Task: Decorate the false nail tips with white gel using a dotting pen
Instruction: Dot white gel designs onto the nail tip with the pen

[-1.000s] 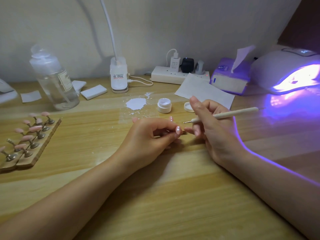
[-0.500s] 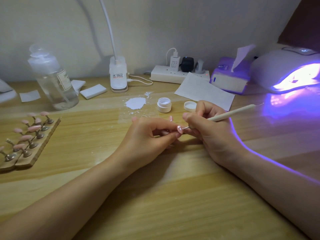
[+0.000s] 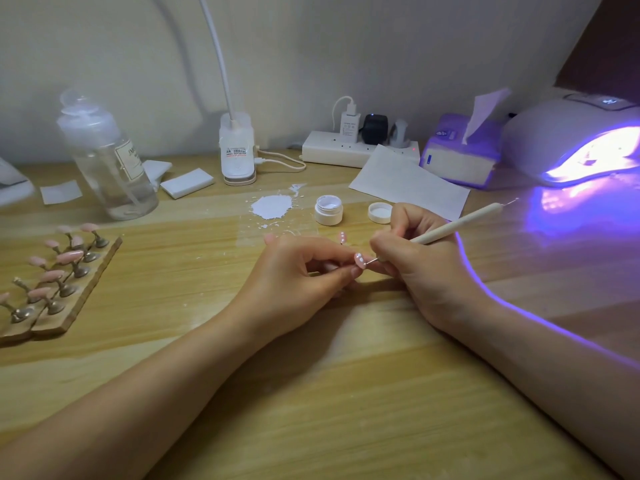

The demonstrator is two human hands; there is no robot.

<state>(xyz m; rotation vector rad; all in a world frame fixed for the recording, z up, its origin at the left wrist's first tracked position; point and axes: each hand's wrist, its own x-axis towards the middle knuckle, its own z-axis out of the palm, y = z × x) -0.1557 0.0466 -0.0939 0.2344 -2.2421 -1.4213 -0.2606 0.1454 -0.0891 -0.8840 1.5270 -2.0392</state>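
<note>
The left hand (image 3: 294,271) pinches one pink nail tip (image 3: 360,260) (three white dots show), and the right hand (image 3: 420,258) grips one dotting pen (image 3: 457,225), its metal point touching that tip. Beyond the hands stand one open gel jar (image 3: 328,210) and its lid (image 3: 380,212); left of them, a wooden rack (image 3: 86,289) holds about ten tips.

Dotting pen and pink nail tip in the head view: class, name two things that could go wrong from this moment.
1. The slim cream dotting pen has its metal point at the small pink false nail tip with white dots, pinched by the left hand; a slip might smear the dots.
2. The small white open gel jar stands uncapped just beyond the right hand; reaching could tip it.
</note>
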